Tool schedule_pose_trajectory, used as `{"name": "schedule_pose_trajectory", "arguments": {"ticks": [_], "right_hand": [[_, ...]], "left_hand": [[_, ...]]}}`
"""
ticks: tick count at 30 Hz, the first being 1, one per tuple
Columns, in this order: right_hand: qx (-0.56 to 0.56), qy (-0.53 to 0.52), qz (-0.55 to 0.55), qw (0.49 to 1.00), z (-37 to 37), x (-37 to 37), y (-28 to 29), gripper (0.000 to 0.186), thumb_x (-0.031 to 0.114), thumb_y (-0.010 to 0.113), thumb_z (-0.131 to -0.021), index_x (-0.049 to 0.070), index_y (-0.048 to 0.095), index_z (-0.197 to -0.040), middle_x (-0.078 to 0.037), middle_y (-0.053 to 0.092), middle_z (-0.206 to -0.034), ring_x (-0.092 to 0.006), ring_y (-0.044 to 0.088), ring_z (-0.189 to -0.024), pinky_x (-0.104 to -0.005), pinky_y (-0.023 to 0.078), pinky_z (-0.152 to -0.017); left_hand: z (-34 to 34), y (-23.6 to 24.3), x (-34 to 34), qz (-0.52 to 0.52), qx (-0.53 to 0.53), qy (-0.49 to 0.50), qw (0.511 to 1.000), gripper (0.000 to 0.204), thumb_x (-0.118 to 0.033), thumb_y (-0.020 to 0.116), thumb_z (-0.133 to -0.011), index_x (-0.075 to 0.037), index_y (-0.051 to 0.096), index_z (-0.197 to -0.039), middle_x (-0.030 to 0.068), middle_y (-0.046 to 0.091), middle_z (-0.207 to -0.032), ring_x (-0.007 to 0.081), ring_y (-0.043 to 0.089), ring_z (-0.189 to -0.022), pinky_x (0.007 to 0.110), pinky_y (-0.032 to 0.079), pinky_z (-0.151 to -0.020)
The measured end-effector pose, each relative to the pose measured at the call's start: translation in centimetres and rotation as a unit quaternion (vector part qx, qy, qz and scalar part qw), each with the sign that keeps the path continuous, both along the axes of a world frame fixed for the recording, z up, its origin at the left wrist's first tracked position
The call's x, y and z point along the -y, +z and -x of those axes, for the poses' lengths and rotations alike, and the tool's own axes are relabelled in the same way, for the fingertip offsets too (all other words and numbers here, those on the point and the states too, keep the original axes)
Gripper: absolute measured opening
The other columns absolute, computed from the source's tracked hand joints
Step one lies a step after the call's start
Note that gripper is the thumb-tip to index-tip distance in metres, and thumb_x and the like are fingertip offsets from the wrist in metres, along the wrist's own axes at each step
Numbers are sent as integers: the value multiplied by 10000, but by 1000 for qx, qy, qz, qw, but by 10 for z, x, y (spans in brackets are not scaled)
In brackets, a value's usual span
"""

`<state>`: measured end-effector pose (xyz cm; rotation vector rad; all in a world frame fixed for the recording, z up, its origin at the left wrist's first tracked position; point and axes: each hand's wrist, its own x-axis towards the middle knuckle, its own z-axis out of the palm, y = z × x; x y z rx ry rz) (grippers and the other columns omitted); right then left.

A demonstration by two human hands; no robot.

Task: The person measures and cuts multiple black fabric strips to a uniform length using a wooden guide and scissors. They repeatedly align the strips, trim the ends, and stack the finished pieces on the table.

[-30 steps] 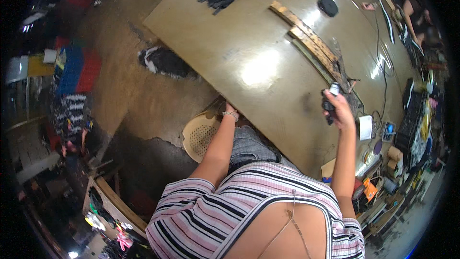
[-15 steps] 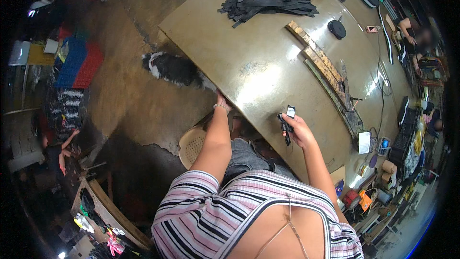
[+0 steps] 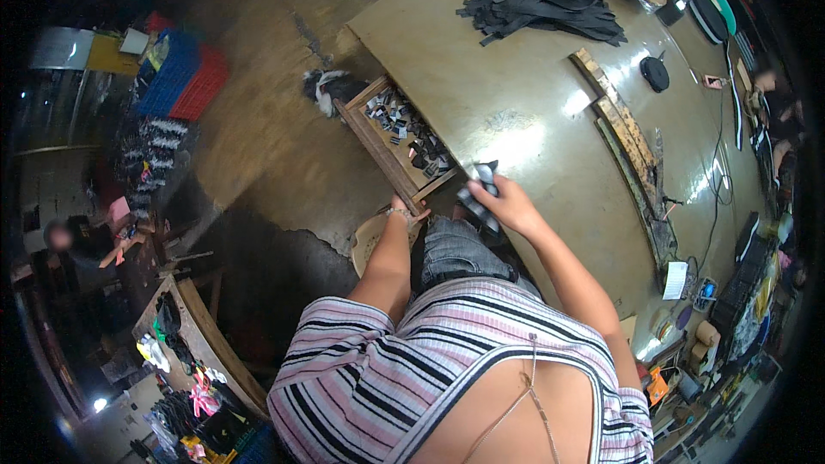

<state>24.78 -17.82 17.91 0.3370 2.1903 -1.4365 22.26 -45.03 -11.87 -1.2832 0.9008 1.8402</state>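
Observation:
A wooden drawer (image 3: 380,153) juts out from under the left edge of the metal-topped table (image 3: 412,30). Inside it lie many small black and white pieces (image 3: 397,125). My left hand (image 3: 411,211) grips the drawer's near front corner, with part of the fingers hidden. Over the table edge beside the drawer, my right hand (image 3: 509,206) is closed on a bunch of small black pieces (image 3: 483,193). These are smeared by motion, so their exact kind does not show.
Black strips (image 3: 546,13) lie in a heap at the table's far side. A long worn metal-and-wood bar (image 3: 623,133) and a black roll (image 3: 655,73) rest farther right. A black-and-white furry animal (image 3: 328,90) is on the floor behind the drawer. A beige basket (image 3: 365,236) stands below my left arm.
My left hand has pulled the drawer out from under the table. My right hand has moved left to the table edge with the black pieces. The view has shifted.

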Motion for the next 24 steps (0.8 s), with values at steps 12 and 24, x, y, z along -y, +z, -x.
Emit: {"name": "schedule_pose_trajectory", "arguments": {"ticks": [12,24], "right_hand": [[-59,-94,-79,991,-82,-65,-72,321,254,572,-897,-12,599,-1074,-140,662,-906,-221,634,-823,-306,489,-728],[56,-549,-10,834,-272,-89,-132,228,209,539,-891,7,604,-806,-76,623,-664,-120,530,-507,-241,439,-498]], "left_hand": [[1,12,-11,8,16,32,999,534,-573,288,-864,-171,573,-1069,71,588,-1040,258,543,-912,546,383,-916],[49,39,-90,-106,-35,-76,991,583,-434,297,-916,-143,271,-1421,89,241,-1483,327,202,-1356,643,161,-1036]]}}
